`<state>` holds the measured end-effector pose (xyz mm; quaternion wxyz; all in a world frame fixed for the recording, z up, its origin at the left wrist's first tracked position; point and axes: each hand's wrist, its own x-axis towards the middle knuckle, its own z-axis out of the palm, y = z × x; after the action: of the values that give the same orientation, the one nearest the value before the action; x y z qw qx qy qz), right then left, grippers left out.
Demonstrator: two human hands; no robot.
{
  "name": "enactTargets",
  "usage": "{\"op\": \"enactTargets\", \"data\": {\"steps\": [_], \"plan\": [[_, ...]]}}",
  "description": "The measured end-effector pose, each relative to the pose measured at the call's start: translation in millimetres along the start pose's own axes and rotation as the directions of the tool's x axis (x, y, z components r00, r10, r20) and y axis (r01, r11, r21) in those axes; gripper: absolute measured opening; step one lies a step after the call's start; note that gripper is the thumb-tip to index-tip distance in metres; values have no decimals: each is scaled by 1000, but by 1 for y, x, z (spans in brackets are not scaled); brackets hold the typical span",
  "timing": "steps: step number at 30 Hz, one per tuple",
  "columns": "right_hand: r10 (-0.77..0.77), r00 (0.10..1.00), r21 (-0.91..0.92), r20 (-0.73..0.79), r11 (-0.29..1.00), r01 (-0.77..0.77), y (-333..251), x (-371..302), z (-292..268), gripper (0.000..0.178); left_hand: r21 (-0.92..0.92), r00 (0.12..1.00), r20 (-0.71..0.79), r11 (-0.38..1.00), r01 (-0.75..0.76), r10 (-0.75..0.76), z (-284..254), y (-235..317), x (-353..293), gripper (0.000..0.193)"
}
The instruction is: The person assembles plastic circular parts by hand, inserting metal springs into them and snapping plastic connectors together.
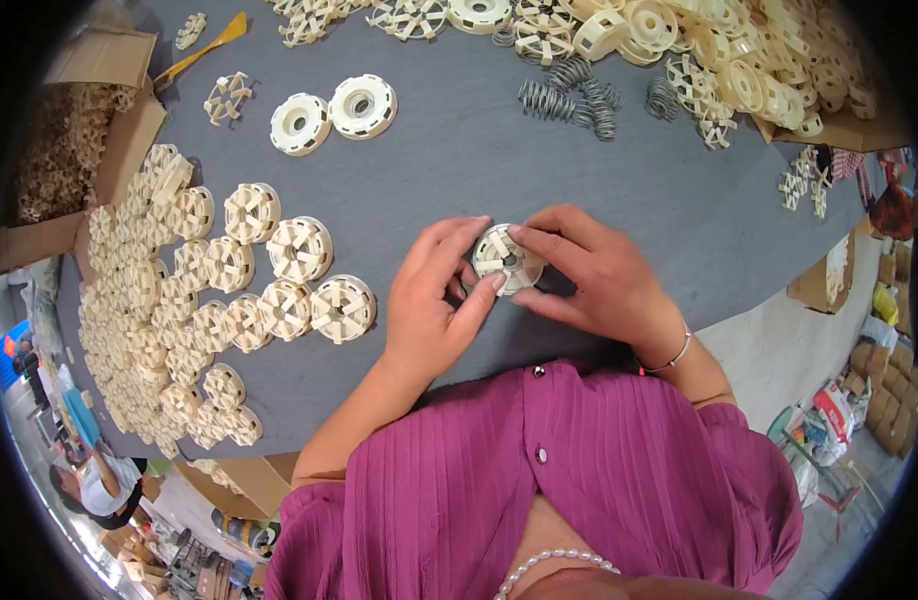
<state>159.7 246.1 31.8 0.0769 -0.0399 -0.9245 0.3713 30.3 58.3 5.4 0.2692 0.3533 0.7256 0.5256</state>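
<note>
The gray table (439, 170) before you bears cream wheels (300, 250) at left and springs (546, 103) farther out. Near its front edge, your left hand (429, 290) and right hand (609, 272) clasp one round part (505, 257) from both sides with their fingers.

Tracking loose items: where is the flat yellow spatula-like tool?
In the head view, the yellow tool lies at the upper left of the grey tabletop, its narrow end by the brown cardboard box, just beyond a loose cream spoked plastic piece.
</note>
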Motion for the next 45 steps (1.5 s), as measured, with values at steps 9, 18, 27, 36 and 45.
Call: {"op": "enactTargets", "data": {"steps": [9, 18, 27, 36, 45], "plan": [[-45, 989, -32, -142, 999, 41, 12, -16, 23, 65, 98, 999, 3, 995, -32, 32, 5, -1, -1, 51], [-199, 969, 47, -144, 977, 207, 12, -14, 14, 68, -332, 989, 89, 933, 138, -115, 4, 2, -11, 57], [-120, 989, 324, -91, 935, 143, 2, 2, 19, 69, -732, 856, 345, 460, 502, -386, -5, 7, -8, 40], [-141, 987, 276, -81, 948, 158, 1, -1, 25, 70, -674, 844, 323, 522, 522, -427, -4, 7, -7, 38], [-137, 984, 364, -119, 916, 171, 5, -3, 28, 73, -710, 835, 400, 448, 543, -377, -4, 1, -12, 37]]}}
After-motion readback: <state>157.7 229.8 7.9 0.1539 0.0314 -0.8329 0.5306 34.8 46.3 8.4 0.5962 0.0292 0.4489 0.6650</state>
